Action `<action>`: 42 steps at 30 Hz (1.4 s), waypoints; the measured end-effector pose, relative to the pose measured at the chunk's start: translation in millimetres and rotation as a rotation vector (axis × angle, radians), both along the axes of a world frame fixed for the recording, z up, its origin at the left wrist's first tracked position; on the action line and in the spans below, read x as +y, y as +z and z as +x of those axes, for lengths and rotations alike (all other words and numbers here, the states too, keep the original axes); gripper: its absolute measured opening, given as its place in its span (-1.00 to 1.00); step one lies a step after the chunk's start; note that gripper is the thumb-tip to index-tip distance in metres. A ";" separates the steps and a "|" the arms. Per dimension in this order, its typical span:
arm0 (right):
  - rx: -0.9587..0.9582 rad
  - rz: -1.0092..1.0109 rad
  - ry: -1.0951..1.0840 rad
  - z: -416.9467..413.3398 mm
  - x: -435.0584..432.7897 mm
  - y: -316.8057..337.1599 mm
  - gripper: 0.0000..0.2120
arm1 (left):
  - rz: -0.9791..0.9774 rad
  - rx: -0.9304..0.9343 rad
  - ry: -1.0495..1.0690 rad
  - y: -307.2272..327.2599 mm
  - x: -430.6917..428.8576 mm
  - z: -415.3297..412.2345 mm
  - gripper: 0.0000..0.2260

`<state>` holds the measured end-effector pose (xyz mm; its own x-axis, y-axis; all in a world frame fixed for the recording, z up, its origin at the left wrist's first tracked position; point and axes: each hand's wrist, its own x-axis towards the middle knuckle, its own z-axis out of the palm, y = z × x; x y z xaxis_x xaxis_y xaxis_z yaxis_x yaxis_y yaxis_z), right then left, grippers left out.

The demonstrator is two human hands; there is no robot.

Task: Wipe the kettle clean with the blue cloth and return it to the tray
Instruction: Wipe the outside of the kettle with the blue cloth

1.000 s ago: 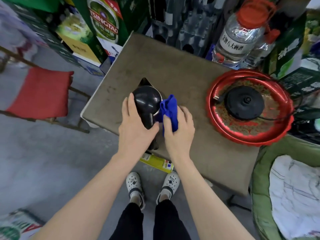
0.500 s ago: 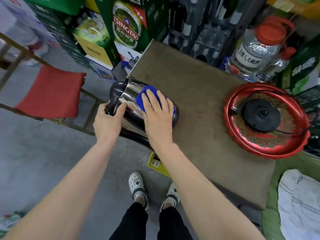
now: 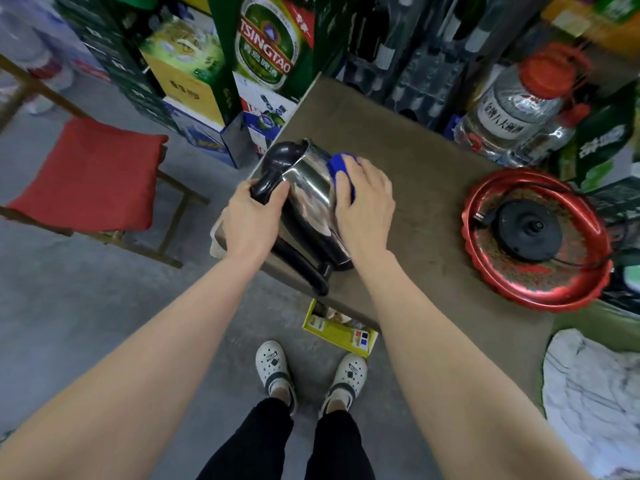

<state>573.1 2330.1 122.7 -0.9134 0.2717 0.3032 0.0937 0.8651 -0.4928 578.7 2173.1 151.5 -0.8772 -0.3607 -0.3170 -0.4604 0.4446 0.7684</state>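
Left-hand (image 3: 251, 220) grip on tilted kettle (image 3: 308, 195)

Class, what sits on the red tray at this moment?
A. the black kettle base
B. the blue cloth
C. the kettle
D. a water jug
A: only the black kettle base sits on the red tray; the kettle lies tilted on the table, under both hands.

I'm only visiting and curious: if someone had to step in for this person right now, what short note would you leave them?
Left hand: gripping the kettle near its black top, holding it tipped on its side at the table edge.
Right hand: pressing the blue cloth flat on the kettle's shiny body.
Tray: on the table to the right, holding only the black base.
Done: wiping under way.
Left: finish wiping, stand the kettle up, set it back on the tray.
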 end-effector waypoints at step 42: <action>-0.306 -1.169 -0.497 83.8 89.3 26.1 -0.75 | -0.277 0.355 -0.865 6.6 37.1 0.0 -0.48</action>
